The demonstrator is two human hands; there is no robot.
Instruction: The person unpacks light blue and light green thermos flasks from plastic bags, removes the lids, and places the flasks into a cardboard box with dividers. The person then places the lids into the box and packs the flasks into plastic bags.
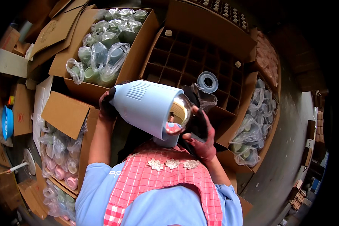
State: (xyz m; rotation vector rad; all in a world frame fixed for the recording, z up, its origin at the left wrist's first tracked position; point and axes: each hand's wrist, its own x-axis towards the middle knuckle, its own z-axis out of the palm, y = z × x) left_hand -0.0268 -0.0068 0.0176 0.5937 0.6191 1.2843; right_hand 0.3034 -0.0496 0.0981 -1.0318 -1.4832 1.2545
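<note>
A pale blue plastic vacuum-flask body (141, 107) lies tilted across in front of my chest, with ribbed lines on its upper side. From its wide right end bulges a silvery, mirror-like glass liner (180, 113). My left hand (108, 104) grips the narrower left end, its fingers partly hidden behind the body. Beside the liner, my right hand (204, 137) has thumb and fingers spread; I cannot tell whether the fingertips touch it. Dark covering or staining shows on both hands. Another pale blue part (166, 142) shows just under the flask, mostly hidden.
Ahead stands a divided carton (169, 56) with a pale blue ring (208, 82) resting on its dividers. Cartons of plastic-wrapped flask parts (109, 56) stand at far left, near left (60, 154) and right (252, 128). Grey floor (278, 150) runs along the right.
</note>
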